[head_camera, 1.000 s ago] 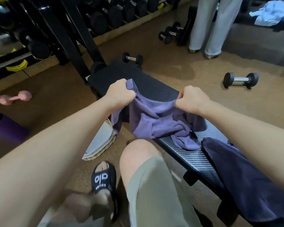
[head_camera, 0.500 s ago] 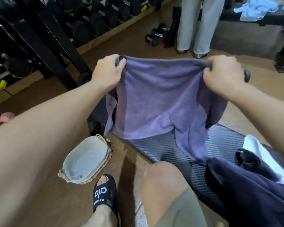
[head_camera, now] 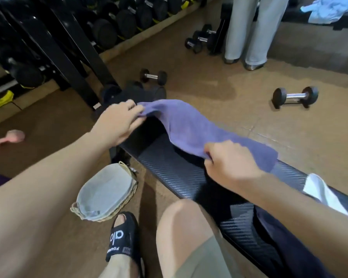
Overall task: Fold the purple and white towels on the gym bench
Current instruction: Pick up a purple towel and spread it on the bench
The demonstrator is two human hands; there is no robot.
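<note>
Nearest, sandal: black strap, white "alo" readable; smaller print below it not legible.
Basket: wicker, cloth-lined, on floor beside bench.
White towel: on bench, right end.
Right hand: pinches purple towel near corner.
Left hand: pinches far corner; towel stretched low over bench.
Dumbbell: floor beyond.

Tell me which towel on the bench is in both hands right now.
The light purple towel: left hand and right hand each pinch an end. The white towel and dark navy cloth lie untouched on the bench.
</note>
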